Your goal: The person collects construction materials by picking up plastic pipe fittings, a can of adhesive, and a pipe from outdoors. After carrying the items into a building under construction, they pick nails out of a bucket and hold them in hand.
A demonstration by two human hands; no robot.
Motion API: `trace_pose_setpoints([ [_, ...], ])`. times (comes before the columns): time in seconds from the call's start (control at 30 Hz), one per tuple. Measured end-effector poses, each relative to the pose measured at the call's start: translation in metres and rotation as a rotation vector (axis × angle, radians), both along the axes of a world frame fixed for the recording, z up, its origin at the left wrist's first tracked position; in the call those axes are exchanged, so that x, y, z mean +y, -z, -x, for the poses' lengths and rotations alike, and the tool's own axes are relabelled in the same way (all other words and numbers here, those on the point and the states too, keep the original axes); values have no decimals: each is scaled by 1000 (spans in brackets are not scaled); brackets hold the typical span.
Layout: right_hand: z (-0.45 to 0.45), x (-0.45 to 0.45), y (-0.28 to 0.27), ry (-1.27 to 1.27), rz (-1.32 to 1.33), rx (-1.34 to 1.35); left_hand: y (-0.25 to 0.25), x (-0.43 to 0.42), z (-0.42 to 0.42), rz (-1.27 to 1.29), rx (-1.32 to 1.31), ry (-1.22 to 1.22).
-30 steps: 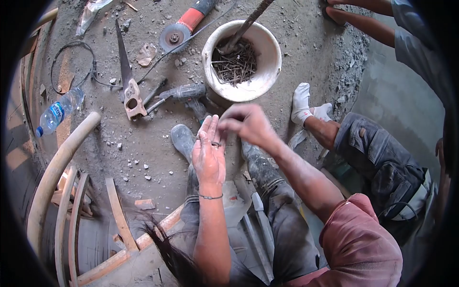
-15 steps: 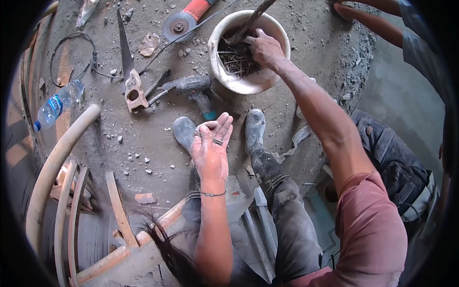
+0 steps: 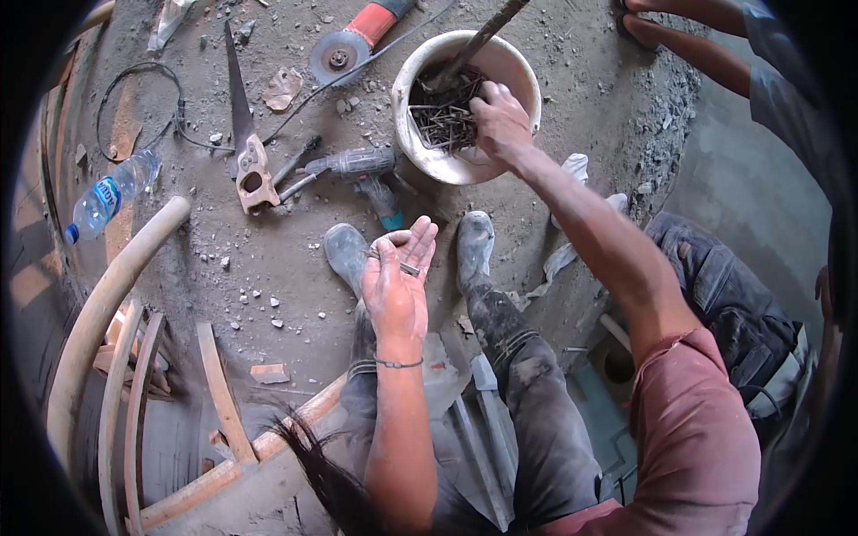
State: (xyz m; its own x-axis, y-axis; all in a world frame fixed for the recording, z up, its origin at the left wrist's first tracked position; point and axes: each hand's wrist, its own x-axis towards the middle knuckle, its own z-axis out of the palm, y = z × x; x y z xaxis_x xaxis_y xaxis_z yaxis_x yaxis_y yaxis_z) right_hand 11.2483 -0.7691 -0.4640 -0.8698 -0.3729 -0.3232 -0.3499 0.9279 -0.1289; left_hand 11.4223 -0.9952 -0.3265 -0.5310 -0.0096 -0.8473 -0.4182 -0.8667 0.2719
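Note:
My left hand (image 3: 398, 281) is turned palm up above the boots, its thumb bent over a few nails (image 3: 408, 269) lying across the palm and fingers. Inside the dirty white bucket (image 3: 407, 134), my right hand (image 3: 503, 123) reaches down with curled fingers at a pile of nails (image 3: 444, 123). Whatever its fingertips pinch is too hidden to make out. A long brown handle (image 3: 483, 40) leans out of the same bucket, its lower end among the nails.
Left of the bucket lie a power drill (image 3: 353, 163), a handsaw (image 3: 252, 174) and an angle grinder (image 3: 357, 40) with its cord. A water bottle (image 3: 112, 196) rests farther left, near curved wooden pieces (image 3: 116, 286). A dark backpack (image 3: 724, 286) sits at right; another person's legs (image 3: 697, 40) show top right.
My right hand has shifted toward the bucket's right side and its fingers have curled more, uncovering more nails. The handle in the bucket leans slightly differently. My left hand keeps its nails.

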Motion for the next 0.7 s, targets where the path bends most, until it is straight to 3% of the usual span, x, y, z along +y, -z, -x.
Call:
trace_pose_setpoints([
  [0.03, -7, -2, -10, -4, -2, 1, 0, 0, 0, -2, 1, -4],
  [0.1, -23, 1, -26, 427, 238, -116, 0, 3, -1, 10, -8, 14],
  [0.13, -29, 1, -31, 429, 236, -114, 1, 4, -1, 8, -7, 16],
  [0.2, -46, -2, -37, 674, 414, -7, 2, 5, -4, -3, -3, 44],
  [0.27, -65, -9, -46, 709, 524, 117, 4, 7, -5, 13, -17, 66],
  [0.33, -88, -22, -65, 1010, 730, -176, 3, 11, -4, 25, -32, 88],
  [0.4, -108, -47, -103, 1101, 949, -506, -1, 16, 1, 94, -29, 121],
  [0.53, -133, -80, -141, 817, 879, -599, 1, 20, -2, 99, -23, 232],
  [0.57, -126, -82, -152, 758, 792, -629, 3, 18, -7, 180, -24, 395],
  [0.6, -122, -80, -152, 760, 792, -626, 6, 16, -11, 262, -25, 558],
  [0.67, -108, -70, -144, 443, 736, -611, 5, 14, -13, 277, -45, 577],
  [0.7, -95, -64, -135, 449, 766, -607, 0, 14, -10, 266, -75, 649],
])
